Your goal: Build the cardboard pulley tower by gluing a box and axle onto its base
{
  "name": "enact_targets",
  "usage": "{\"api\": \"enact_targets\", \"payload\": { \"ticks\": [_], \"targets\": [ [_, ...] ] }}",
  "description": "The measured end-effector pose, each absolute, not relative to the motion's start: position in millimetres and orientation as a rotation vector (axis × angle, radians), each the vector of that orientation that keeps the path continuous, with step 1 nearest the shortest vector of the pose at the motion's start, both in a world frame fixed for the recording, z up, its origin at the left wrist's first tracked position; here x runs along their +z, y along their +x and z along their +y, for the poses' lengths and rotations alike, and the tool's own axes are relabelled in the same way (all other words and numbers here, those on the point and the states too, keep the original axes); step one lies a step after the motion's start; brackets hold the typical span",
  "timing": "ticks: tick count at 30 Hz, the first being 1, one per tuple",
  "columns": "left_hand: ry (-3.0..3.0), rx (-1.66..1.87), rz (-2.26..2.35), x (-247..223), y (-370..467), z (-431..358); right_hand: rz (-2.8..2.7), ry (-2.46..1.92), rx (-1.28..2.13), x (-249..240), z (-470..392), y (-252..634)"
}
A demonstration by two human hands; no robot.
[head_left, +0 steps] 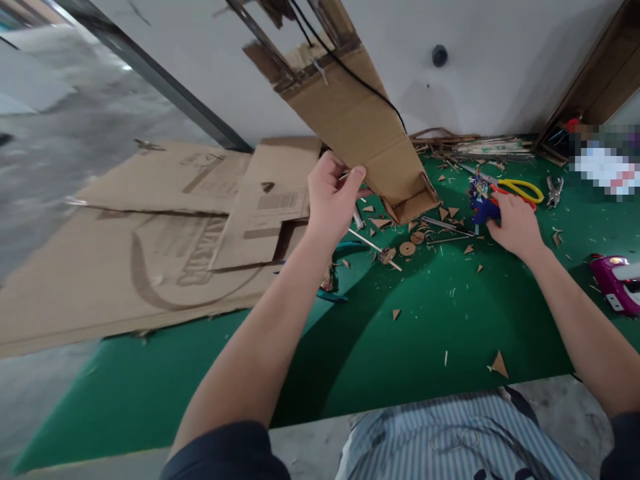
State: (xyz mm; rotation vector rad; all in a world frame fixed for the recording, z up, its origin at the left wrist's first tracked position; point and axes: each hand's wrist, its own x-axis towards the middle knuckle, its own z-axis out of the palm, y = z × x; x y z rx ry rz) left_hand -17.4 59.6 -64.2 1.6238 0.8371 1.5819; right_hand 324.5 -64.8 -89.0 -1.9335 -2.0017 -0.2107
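A long cardboard piece point(357, 120) with a folded box-like end and a black cord point(360, 80) is tilted above the green table. My left hand point(337, 193) pinches its left edge, thumb on the near side. Over at the right, my right hand point(515, 223) rests by a dark blue object point(484, 208), its fingertips at the blue thing and the red handle of some scissors; whether it grips either is hard to tell. Small cardboard discs point(407, 249) and a thin stick with a brown lump point(387, 256) lie below the cardboard piece.
Large flat cardboard sheets point(165, 260) cover the left side. Yellow-handled scissors point(523, 189), small metal pliers point(555, 191) and a purple device point(617, 283) are on the right. Sticks point(495, 148) lie along the white wall, with cardboard scraps scattered over the green table point(425, 347).
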Motion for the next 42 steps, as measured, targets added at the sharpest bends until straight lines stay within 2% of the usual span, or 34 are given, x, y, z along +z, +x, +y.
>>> {"api": "enact_targets", "payload": {
  "ticks": [5, 12, 15, 23, 30, 42],
  "targets": [
    [1.598, 1.556, 0.771, -58, -23, 58, -2.108, -1.959, -0.272, -93, -63, 329],
    [1.516, 1.525, 0.674, -53, -27, 59, -1.953, -1.962, -0.352, -96, -61, 333],
    [1.497, 1.520, 0.668, -54, -27, 59, -1.815, -1.852, -0.203, -99, -59, 331],
    [1.548, 1.450, 0.771, -51, -9, 39, -1.171, -1.425, 0.510, -93, -69, 284],
    [1.722, 1.288, 0.792, -47, 10, 19, -1.208, -1.173, 0.706, -84, -74, 264],
    [1.623, 1.224, 0.789, -47, 23, 9, -1.102, -1.062, 0.998, -93, -75, 259]
  ]
}}
